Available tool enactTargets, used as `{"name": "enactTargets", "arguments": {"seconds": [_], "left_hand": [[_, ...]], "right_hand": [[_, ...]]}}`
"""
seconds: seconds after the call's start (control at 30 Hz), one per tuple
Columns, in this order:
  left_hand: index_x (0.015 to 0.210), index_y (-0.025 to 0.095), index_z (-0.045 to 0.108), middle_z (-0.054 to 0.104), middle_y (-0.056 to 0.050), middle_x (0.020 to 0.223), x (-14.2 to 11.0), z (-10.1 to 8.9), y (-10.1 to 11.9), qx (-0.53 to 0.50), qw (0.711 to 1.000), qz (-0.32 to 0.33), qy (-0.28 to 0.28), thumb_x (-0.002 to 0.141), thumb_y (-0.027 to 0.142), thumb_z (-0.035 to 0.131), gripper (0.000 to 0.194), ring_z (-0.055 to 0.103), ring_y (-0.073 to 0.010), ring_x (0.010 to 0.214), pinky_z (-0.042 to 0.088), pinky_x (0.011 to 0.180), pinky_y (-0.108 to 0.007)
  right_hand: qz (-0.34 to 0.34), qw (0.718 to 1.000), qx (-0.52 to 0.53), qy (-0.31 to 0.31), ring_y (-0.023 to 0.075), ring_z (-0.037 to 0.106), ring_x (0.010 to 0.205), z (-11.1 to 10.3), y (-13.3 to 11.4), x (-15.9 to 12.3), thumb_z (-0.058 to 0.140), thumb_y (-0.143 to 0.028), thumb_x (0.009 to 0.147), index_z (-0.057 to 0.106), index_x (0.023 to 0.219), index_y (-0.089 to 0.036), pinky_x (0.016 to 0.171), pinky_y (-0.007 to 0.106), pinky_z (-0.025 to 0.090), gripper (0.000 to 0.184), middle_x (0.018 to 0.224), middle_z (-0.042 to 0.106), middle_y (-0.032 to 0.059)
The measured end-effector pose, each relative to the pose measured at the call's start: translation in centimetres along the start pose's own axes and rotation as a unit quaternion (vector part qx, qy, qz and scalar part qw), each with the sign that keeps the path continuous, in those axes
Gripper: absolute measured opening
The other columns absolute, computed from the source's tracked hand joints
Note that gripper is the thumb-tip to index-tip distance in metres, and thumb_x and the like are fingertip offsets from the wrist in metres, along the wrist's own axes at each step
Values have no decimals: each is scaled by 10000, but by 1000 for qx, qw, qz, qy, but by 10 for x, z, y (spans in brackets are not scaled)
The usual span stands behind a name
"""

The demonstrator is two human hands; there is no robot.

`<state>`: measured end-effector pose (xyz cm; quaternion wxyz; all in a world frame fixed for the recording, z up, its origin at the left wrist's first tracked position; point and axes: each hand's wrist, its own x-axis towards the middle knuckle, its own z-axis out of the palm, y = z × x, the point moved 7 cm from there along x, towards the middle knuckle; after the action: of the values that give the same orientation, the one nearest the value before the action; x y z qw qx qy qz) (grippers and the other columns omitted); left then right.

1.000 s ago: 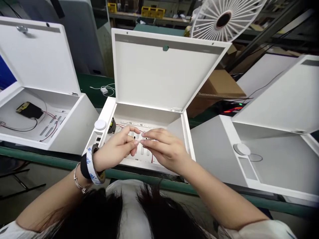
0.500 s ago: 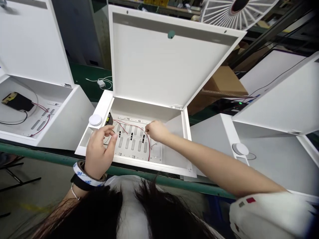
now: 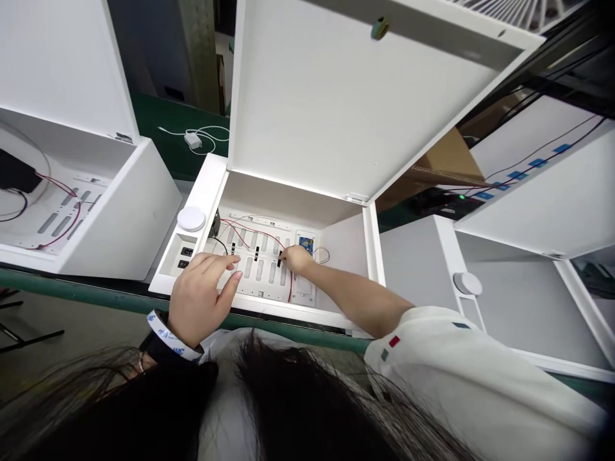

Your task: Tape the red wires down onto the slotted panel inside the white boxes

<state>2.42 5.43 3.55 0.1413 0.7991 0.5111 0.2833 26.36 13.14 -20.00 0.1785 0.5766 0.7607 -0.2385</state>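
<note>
In front of me stands an open white box [image 3: 343, 318], its lid [image 3: 307, 109] raised. My right hand [image 3: 296, 260] reaches inside, fingertips pinched together beside a small black strap piece [image 3: 280, 261] on the slotted base plate [image 3: 250, 288]. What the pinch holds is hidden. A red wire [image 3: 290, 285] runs down past those fingers. My left hand [image 3: 204, 294] hovers over the front left of the box, thumb and fingers apart, holding nothing I can see. Round that wrist sits a tape roll [image 3: 173, 340]. A blue circuit board [image 3: 306, 244] lies beyond my right hand.
Similar open white boxes stand left [image 3: 139, 211] and right [image 3: 408, 262] on the green bench. A white power adapter with cable [image 3: 193, 140] lies behind. A white round knob [image 3: 191, 218] tops the left side panel. A cardboard box [image 3: 446, 160] stands behind right.
The view has moved closer over the box. My right hand has shifted down toward the black strap piece, uncovering the blue circuit board. My left hand keeps its loose pose, near the front left.
</note>
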Motion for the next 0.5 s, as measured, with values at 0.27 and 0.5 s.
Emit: {"name": "enactTargets", "arguments": {"seconds": [0.27,0.5], "left_hand": [[1072,171,642,697,-38,983,1,2,2,24,1000,1,5,914,261,565,197,595,-220,979,455,853,-348],[1076,179,642,697,-30,976,2,3,2,33,999,-4,5,911,274,572,202,595,-217,964,452,842,-348]], "right_hand": [[-34,999,-5,2,200,638,1078,8,-11,1,545,-182,881,744,1133,-189,919,225,443,321,1144,720,76],[-72,994,-79,-29,225,621,1089,6,-21,-4,511,-77,842,749,1056,-130,904,254,441,324,1109,703,147]]}}
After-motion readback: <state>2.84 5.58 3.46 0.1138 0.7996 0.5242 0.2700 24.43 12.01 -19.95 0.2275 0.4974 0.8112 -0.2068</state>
